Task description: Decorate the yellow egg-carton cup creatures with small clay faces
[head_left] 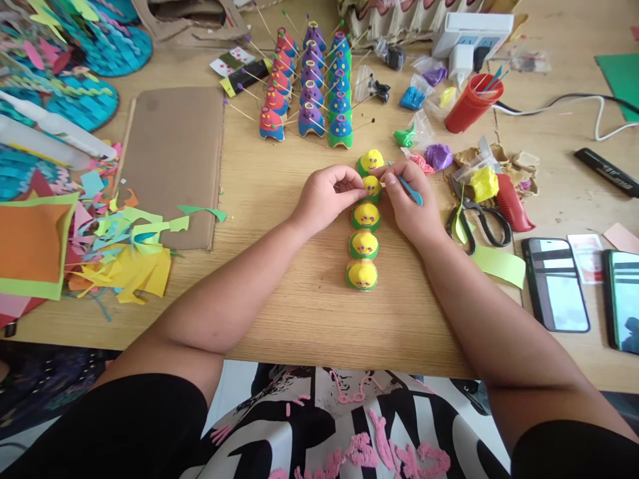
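A row of several egg-carton cups covered in yellow and green clay (364, 246) runs towards me on the table, with small faces on them. At the second cup from the far end, my left hand (329, 198) is closed, its thumb and fingertips pressed to the cup's left side. My right hand (413, 203) is closed around a small blue clay tool (410, 189), its fingertips touching the right side of that same cup. The fingers hide part of the cup's edges.
Three rows of finished clay figures (312, 86) with pin antennae stand behind. Clay packets (439, 156), a red cup (469, 103), scissors (479, 216) and phones (556, 283) lie to the right. Cardboard (172, 166) and paper scraps (134, 259) are at left.
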The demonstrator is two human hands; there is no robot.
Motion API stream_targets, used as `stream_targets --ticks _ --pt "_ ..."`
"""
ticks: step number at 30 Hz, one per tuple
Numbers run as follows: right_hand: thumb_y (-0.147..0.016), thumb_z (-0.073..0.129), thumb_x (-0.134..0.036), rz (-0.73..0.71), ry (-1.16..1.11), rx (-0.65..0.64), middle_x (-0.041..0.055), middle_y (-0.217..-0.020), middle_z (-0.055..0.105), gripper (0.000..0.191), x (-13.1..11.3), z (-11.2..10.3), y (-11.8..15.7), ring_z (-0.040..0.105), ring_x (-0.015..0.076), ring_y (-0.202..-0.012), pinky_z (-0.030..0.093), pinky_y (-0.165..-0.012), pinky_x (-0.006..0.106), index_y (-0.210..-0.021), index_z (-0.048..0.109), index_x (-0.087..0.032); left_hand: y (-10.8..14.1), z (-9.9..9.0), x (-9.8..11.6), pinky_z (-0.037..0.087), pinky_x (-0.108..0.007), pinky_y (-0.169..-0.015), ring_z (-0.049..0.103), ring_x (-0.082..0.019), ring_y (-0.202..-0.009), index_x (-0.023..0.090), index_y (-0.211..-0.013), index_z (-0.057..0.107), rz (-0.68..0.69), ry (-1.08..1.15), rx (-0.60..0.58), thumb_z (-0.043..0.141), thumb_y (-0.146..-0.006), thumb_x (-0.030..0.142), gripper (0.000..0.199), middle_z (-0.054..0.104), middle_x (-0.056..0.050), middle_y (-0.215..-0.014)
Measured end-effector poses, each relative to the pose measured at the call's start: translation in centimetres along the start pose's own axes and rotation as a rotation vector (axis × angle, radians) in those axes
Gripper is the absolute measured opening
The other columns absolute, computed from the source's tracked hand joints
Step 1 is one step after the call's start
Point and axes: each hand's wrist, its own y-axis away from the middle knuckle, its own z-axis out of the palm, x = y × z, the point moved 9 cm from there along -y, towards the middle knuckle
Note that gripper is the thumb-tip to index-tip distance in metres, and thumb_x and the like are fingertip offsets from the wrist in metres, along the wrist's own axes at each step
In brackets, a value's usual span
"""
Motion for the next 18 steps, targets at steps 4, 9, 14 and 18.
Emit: stream_targets --ticks 4,9,14,18 --pt "-0.096 0.055 -0.077 0.003 -0.010 0.002 0.0053 -0.119 0.078 0.047 -0.09 -0.02 0.00 0.069 0.0291 -0.128 0.057 -0.116 0.058 -0.099 0.067 -0.032 0.12 0.08 0.19 0.053 -0.029 -0.075 0.064 -0.013 -0.076 0.019 -0.081 0.072 -0.002 -0.007 -0.005 0.093 -0.078 0.044 0.033 0.074 0.000 -0.080" --pt "-0.096 0.055 -0.078 -0.002 -0.009 0.005 0.0050 -0.117 0.078 0.048 -0.15 -0.03 -0.03 0.070 0.0289 -0.126 0.058 -0.114 0.057 -0.098 0.066 -0.031 0.16 0.29 0.32 0.053 -0.029 -0.075 0.065 -0.013 -0.075 0.019 -0.082 0.074 -0.005 -0.009 -0.021 0.093 -0.078 0.042 0.030 0.076 -0.001 -0.082" --pt "-0.097 0.055 -0.077 0.001 -0.011 -0.007 0.0054 -0.119 0.078 0.047 -0.08 0.03 -0.03 0.068 0.0302 -0.131 0.057 -0.116 0.059 -0.101 0.067 -0.032 0.13 0.27 0.05 0.053 -0.030 -0.076 0.066 -0.014 -0.078 0.018 -0.084 0.074 -0.021 -0.007 -0.014 0.094 -0.076 0.044 0.033 0.076 -0.001 -0.082" --pt "-0.097 0.055 -0.076 0.006 -0.009 -0.008 0.0055 -0.120 0.078 0.047 -0.10 0.01 0.02 0.068 0.0304 -0.132 0.057 -0.116 0.059 -0.101 0.067 -0.031 0.11 0.24 -0.13 0.054 -0.029 -0.077 0.067 -0.014 -0.080 0.019 -0.085 0.075 -0.017 0.000 -0.016 0.094 -0.077 0.041 0.030 0.076 -0.001 -0.083"
